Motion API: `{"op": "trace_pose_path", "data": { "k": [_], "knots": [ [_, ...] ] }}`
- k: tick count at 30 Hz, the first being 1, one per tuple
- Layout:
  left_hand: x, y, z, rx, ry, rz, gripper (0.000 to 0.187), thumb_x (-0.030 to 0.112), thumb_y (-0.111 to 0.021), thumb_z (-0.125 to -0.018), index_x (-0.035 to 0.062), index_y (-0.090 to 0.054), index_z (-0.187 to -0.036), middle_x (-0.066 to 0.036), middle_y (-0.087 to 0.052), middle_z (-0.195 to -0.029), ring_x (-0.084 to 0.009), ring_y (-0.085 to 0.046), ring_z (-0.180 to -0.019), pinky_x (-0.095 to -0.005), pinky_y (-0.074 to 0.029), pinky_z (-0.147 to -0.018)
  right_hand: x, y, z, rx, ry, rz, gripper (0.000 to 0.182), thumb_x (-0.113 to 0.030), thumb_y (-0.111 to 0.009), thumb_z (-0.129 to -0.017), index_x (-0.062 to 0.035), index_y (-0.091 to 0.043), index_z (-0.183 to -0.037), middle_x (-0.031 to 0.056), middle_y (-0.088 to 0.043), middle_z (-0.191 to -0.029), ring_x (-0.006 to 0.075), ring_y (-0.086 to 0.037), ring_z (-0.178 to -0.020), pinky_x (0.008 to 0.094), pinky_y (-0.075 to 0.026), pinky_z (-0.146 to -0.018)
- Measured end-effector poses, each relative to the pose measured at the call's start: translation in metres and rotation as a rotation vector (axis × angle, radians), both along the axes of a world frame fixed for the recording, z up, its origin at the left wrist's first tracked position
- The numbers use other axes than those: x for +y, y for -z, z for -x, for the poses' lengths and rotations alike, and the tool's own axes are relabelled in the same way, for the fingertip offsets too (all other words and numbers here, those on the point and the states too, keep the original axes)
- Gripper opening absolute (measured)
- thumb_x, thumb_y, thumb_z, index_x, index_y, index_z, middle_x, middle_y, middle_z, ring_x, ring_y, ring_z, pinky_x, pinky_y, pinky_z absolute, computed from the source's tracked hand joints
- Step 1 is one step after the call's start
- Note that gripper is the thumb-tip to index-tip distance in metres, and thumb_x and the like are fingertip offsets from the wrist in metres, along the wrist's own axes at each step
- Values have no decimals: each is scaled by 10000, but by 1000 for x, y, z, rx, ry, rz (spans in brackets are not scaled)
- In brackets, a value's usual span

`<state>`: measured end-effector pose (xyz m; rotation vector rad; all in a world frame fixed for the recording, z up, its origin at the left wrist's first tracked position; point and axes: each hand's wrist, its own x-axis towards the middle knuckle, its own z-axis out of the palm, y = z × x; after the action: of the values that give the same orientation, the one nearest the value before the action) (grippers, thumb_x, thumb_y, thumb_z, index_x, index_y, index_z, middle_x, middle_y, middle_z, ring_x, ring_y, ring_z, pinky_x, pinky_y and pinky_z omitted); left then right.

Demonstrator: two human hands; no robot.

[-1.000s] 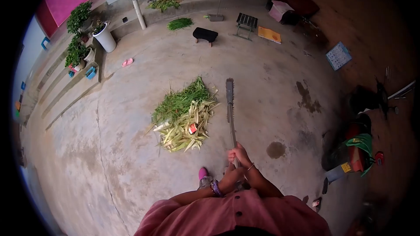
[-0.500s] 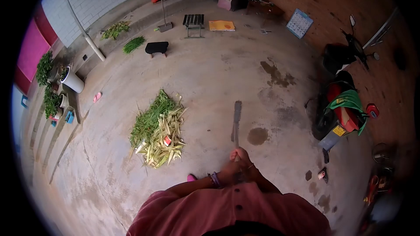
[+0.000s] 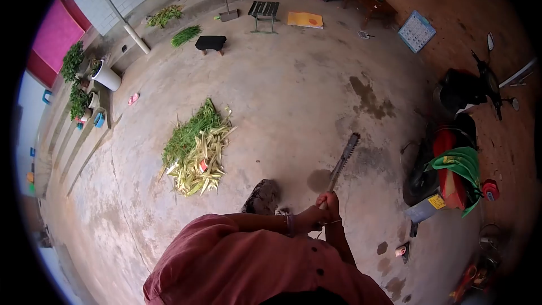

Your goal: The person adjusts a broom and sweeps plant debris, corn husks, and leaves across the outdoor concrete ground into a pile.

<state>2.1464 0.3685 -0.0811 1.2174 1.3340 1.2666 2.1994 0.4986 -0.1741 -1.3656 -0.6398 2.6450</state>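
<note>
Both hands are wrapped round the light handle of a long tool with a dark, toothed head (image 3: 345,155), which slants up and to the right in front of me. My right hand (image 3: 332,205) grips higher on the handle, nearer the head. Just below it, my left hand (image 3: 309,219), with bracelets at the wrist, holds the lower part. The tool's head overlaps the concrete floor near a dark wet patch (image 3: 320,181). To the left lies a heap of green grass and pale corn husks (image 3: 197,152).
A scooter (image 3: 446,164) with a green cloth stands at the right. A black low stool (image 3: 211,43), a folding stool (image 3: 263,16) and a long-handled dustpan (image 3: 229,15) are at the back. Potted plants (image 3: 76,62) line the left steps. A crushed can (image 3: 402,251) lies at lower right.
The toothed tool has swung from nearly upright in view to a rightward slant, with both hands moving right. A patterned trouser leg now shows below the heap. The view has shifted.
</note>
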Motion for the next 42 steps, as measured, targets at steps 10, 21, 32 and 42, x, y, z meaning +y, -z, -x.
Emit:
{"op": "trace_pose_path", "data": {
  "k": [10, 21, 32, 42],
  "knots": [
    [155, 22, 109, -749, -278, 428, 233, 182, -598, -758, 79, -510, -948, -1, -510, -806, -87, -499, -696, -240, -426, -573, 144, 24, 135, 39, -364, 390, 146, -43, -430, -732, -90, -316, -653, -22, -336, -529, 75, -336, -439, 215, -362, -443],
    [258, -66, 274, -1300, -666, 518, 177, 149, -598, -738, 77, -463, -826, -19, -467, -751, -124, -465, -681, -260, -420, -581, 255, -9, 320, -38, -508, 34, 112, -21, -412, -725, -93, -326, -724, -3, -346, -549, 85, -354, -427, 220, -370, -410],
    [334, -60, 404, -1326, -1031, 322, 115, 107, -570, -745, 82, -473, -800, -10, -469, -728, -97, -463, -663, -252, -399, -555, 315, -13, 497, -36, -809, 197, 124, -14, -402, -717, -103, -315, -710, 12, -364, -549, 96, -358, -421, 253, -363, -390],
    [259, -70, 539, -1366, -1418, 99, 266, 143, -584, -730, 116, -426, -943, -26, -468, -796, -126, -471, -723, -297, -412, -596, 194, -38, 675, 69, -1223, 36, 186, 16, -399, -718, -125, -313, -804, 28, -366, -567, 99, -363, -433, 247, -337, -371]
  ]
}}
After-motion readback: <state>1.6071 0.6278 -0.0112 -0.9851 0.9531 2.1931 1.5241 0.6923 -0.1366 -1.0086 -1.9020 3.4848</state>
